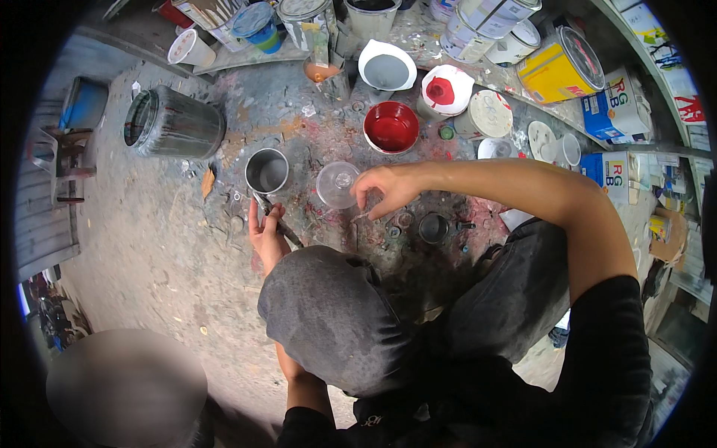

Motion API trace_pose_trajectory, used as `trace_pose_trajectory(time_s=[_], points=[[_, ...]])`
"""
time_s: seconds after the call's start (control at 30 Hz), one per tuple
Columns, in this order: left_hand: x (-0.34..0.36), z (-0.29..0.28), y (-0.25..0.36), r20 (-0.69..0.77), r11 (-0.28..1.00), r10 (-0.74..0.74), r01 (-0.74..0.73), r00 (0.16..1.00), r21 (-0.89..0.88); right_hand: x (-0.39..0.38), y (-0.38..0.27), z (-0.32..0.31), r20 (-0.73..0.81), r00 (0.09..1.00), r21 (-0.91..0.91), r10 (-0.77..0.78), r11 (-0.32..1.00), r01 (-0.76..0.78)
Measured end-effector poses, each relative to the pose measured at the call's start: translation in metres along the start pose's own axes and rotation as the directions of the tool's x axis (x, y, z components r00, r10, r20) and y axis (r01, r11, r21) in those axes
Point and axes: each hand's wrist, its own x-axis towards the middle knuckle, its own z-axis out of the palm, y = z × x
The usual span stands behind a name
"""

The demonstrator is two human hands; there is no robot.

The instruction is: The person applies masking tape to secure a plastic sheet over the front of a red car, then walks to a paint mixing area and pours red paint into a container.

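Note:
My left hand (pixel 267 233) is closed around the dark handle of a spray gun (pixel 263 203). An uncovered round metal cup (pixel 267 170) sits at the gun's far end, grey inside. My right hand (pixel 385 188) reaches across from the right with bent fingers, thumb and fingers apart. Its fingertips are by the right edge of a clear round plastic lid (pixel 333 187); whether they touch it I cannot tell. Beyond that hand stands a bowl of red paint (pixel 392 127). A small dark metal cup (pixel 433 228) is on the floor nearer to me.
A large paint-streaked container (pixel 175 122) lies at the far left. White tubs of grey paint (pixel 387 72) and red paint (pixel 441 91) stand ahead. A yellow can (pixel 560 67) and several other cans line the shelf. Another person (pixel 127 388) is at the lower left.

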Motion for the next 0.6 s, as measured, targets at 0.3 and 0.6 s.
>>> trace_pose_trajectory(time_s=[0.3, 0.6], points=[[0.008, -0.028, -0.028, -0.101, 0.986, -0.161, 0.163, 0.982, 0.013, -0.071, 0.001, -0.05, 0.26, 0.951, 0.024, 0.169, 0.983, -0.181], [-0.007, -0.051, -0.041, -0.268, 0.892, 0.239, -0.102, 0.933, 0.44, -0.073, 0.125, 0.015, -0.716, 0.632, 0.031, 0.298, 0.917, -0.397]])
